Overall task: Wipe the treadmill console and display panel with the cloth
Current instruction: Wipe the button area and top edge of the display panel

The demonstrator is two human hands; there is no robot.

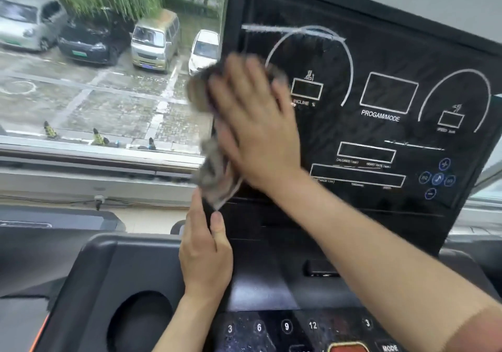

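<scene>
The black display panel (388, 60) stands upright with white outlines and the words INCLINE and PROGAM/MODE. My right hand (258, 123) lies flat against the panel's left side and presses a grey cloth (212, 172) onto it; the cloth is blurred and hangs past the panel's left edge. My left hand (205, 253) grips the panel's lower left edge with thumb and fingers, just below the cloth's hanging corner. The console (114, 264) lies below, with numbered keys (285, 326) at the bottom.
A round cup holder (140, 321) sits in the console's left part. A window behind the treadmill shows a wet car park with parked cars (156, 41). The window sill (89, 172) runs to the left of the panel. A red button (349, 347) shows at the bottom edge.
</scene>
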